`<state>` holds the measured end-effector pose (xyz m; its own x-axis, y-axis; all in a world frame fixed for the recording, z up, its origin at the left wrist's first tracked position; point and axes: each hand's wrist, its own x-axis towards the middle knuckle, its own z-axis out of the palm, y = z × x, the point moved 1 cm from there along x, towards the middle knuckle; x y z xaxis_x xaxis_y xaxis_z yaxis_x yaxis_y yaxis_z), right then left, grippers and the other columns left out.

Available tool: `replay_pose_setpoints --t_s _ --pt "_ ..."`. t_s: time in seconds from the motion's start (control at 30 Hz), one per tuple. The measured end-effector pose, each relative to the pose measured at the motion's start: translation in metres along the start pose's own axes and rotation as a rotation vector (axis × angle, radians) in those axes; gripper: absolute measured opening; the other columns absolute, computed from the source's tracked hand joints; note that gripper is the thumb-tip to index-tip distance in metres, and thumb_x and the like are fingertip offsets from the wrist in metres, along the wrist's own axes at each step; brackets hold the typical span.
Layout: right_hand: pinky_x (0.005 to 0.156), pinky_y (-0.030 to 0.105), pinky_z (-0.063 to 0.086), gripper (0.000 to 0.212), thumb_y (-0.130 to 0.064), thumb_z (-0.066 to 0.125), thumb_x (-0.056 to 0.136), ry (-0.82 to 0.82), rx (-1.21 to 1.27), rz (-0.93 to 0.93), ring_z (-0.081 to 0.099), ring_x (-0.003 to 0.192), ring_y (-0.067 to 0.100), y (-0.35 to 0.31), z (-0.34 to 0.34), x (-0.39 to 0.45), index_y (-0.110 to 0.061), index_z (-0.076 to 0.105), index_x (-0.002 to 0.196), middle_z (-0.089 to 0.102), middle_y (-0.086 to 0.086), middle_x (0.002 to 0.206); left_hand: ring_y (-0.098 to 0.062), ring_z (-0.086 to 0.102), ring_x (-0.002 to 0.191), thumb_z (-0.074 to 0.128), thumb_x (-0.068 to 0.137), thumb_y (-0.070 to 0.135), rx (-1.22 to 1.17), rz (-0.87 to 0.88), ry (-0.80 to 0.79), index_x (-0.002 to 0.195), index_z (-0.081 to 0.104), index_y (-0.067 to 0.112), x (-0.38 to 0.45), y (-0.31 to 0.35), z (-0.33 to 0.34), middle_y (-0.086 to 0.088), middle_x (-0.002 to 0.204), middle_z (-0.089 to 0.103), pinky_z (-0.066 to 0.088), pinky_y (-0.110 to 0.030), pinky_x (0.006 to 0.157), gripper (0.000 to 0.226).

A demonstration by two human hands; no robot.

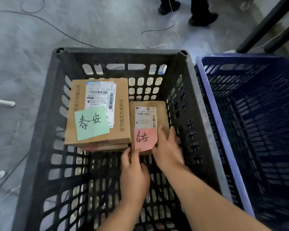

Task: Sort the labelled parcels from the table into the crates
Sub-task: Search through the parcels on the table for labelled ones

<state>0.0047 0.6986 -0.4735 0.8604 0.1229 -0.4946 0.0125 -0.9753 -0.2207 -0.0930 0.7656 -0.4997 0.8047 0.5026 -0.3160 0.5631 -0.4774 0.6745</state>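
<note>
Nearest, both forearms reaching down into the black crate (40,124), with the left hand (133,170) at the near left corner of the small parcel (148,117), fingertips touching its edge by the pink note (145,139), fingers fairly straight rather than wrapped. Just right of it, the right hand (168,147) cupping the parcel's near right corner, thumb on top, fingers bent round the side. Small parcel lying flat on the crate floor, label up, close beside the larger parcel (98,114) with its green note (91,122), that one stacked on another flat box. For a clean finish: settle the box square against its neighbour, press lightly so the pink note stays stuck and readable, then ease both hands straight up without dragging the loose note corner. Likely risk: peeling the note, or nudging the stack. Further right, the blue crate (223,130), seemingly holding nothing. Beyond, grey floor with cables (157,30) and someone's dark shoes (202,17).
</note>
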Motion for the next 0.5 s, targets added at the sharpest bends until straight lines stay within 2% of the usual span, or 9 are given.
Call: replay_pose_setpoints --t_s 0.07,0.13,0.2,0.3,0.4,0.5 --pt "0.099 0.033 0.043 0.052 -0.033 0.05 0.097 0.097 -0.017 0.042 0.032 0.135 0.021 0.001 0.002 -0.023 -0.022 0.03 0.144 0.024 0.008 0.15 -0.024 0.048 0.124 0.053 0.091 0.008 0.043 -0.09 -0.033 0.131 0.05 0.014 -0.005 0.002 -0.003 -0.006 0.137 0.043 0.042 -0.029 0.094 0.041" --pt "0.098 0.032 0.042 0.036 -0.024 0.043 0.099 0.018 -0.037 0.008 0.038 0.126 0.02 0.0 0.008 -0.045 -0.02 0.043 0.134 0.038 0.005 0.14 -0.02 0.042 0.131 0.047 0.094 0.01 0.101 -0.111 -0.155 0.138 0.045 0.014 -0.002 0.0 -0.004 -0.004 0.141 0.044 0.034 -0.026 0.103 0.044" --pt "0.106 0.035 0.036 0.041 -0.015 0.039 0.098 -0.087 -0.089 -0.057 0.034 0.131 0.023 0.003 0.019 -0.045 -0.018 0.041 0.139 0.037 0.005 0.144 -0.018 0.03 0.14 0.042 0.094 0.006 0.088 -0.085 -0.241 0.148 0.032 0.013 0.009 0.001 -0.006 -0.005 0.153 0.032 0.023 -0.024 0.113 0.055" --pt "0.11 0.039 0.031 0.049 -0.017 0.045 0.095 -0.104 -0.165 -0.087 0.029 0.135 0.026 0.0 0.015 -0.015 -0.02 0.035 0.143 0.032 0.006 0.149 -0.013 0.013 0.147 0.04 0.093 0.002 0.051 -0.015 -0.328 0.154 0.011 0.017 0.029 0.003 -0.01 -0.001 0.161 0.011 0.011 -0.023 0.118 0.07" --pt "0.111 0.041 0.031 0.047 -0.021 0.046 0.096 -0.192 -0.265 -0.053 0.026 0.138 0.028 -0.007 0.009 -0.004 -0.017 0.038 0.142 0.029 0.01 0.151 -0.013 0.011 0.148 0.039 0.094 0.003 0.108 0.007 -0.401 0.154 0.01 0.018 0.036 -0.004 -0.015 -0.004 0.161 0.008 0.007 -0.021 0.116 0.069" --pt "0.112 0.042 0.03 0.054 -0.02 0.052 0.093 -0.246 -0.286 -0.043 0.023 0.141 0.028 -0.011 -0.006 -0.028 -0.017 0.036 0.144 0.025 0.01 0.153 -0.015 0.015 0.147 0.041 0.097 0.011 0.188 -0.016 -0.454 0.154 0.013 0.019 0.018 0.0 -0.028 -0.005 0.161 0.009 0.012 -0.024 0.116 0.064"
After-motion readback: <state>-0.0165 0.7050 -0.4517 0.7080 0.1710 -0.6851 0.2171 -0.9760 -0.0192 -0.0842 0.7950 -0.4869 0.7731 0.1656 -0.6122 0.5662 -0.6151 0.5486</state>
